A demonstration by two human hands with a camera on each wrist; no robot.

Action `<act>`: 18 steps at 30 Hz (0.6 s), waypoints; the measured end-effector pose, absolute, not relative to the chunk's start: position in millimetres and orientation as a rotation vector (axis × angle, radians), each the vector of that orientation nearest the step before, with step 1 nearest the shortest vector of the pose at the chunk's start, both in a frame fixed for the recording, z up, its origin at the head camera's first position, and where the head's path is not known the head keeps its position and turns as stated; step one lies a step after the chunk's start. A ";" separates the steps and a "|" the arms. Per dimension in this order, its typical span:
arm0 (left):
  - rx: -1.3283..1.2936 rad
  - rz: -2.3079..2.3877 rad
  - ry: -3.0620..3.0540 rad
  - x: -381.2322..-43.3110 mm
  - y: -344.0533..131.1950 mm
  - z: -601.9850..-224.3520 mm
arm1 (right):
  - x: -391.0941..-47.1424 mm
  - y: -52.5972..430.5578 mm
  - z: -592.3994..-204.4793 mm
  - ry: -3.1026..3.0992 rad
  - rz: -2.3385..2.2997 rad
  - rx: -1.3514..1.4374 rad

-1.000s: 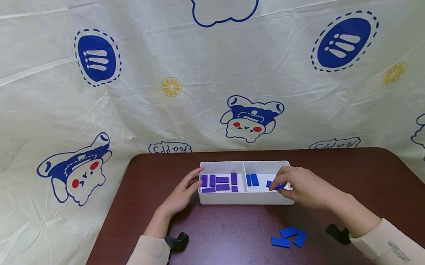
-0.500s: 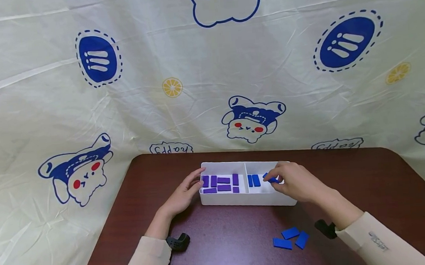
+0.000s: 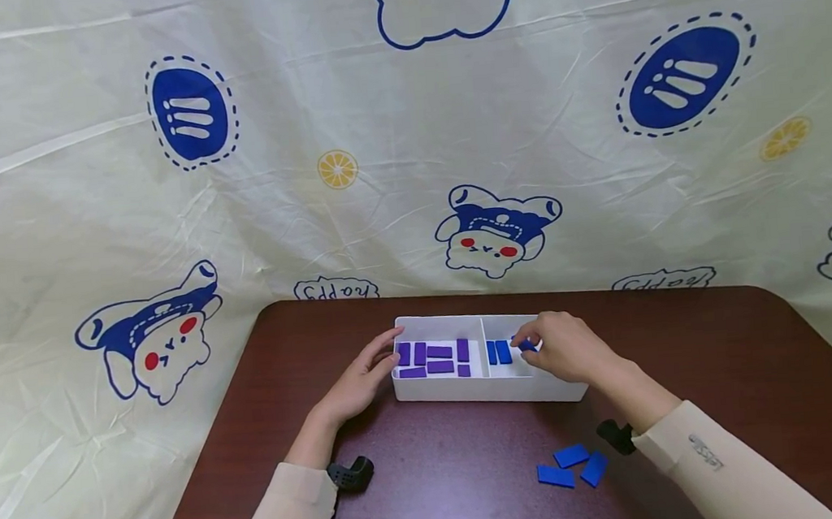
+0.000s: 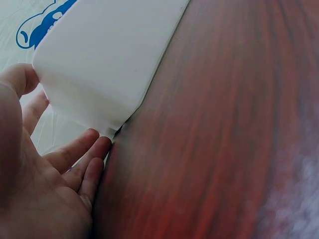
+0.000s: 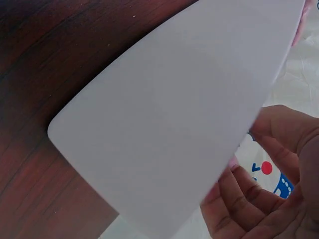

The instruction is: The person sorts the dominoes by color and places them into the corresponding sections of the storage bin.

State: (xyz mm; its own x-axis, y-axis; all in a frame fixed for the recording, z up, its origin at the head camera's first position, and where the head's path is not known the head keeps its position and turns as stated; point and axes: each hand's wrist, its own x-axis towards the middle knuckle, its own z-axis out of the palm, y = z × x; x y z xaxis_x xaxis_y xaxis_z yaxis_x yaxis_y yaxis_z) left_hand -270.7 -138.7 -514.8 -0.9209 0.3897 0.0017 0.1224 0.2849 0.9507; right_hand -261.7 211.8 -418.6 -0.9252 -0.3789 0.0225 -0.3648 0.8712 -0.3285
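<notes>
A long white box [image 3: 470, 387] with a divider stands on the table. Its left compartment holds several flat purple blocks [image 3: 439, 353]. Two flat blue blocks [image 3: 503, 353] lie side by side in the right compartment, close to the divider. Over that compartment my right hand [image 3: 568, 347] pinches another flat blue block [image 3: 523, 344], just right of those two. In the right wrist view, the box's outer wall [image 5: 164, 114] hides the fingertips and the block. My left hand [image 3: 356, 385] rests its extended fingers against the box's left end; its fingertips [image 4: 90, 134] meet the white wall.
Three loose blue blocks [image 3: 555, 477] lie on the dark wooden table [image 3: 433, 470], in front of the box and to its right. Behind the table's far edge hangs a pale printed cloth [image 3: 385, 237]. Black wrist bands [image 3: 352, 475] sit below both hands.
My right hand has moved left within the right compartment, bringing the pinched blue block closer to the two blue blocks by the divider. The left hand stays against the box's end.
</notes>
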 end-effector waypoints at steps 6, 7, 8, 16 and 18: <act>0.468 1.687 2.326 -271.2 -138.7 -514.4 | -267.8 208.0 -425.1 2.987 -0.500 -0.508; 0.466 1.686 2.327 -271.2 -138.7 -514.5 | -269.1 207.5 -426.5 2.986 -0.494 -0.501; 0.464 1.684 2.328 -271.2 -138.7 -514.4 | -270.3 207.1 -428.0 2.982 -0.491 -0.489; 0.469 1.688 2.323 -270.4 -138.2 -512.9 | -278.4 205.9 -438.0 2.954 -0.474 -0.438; 0.469 1.687 2.322 -270.3 -138.0 -512.7 | -279.2 205.6 -439.3 2.943 -0.471 -0.428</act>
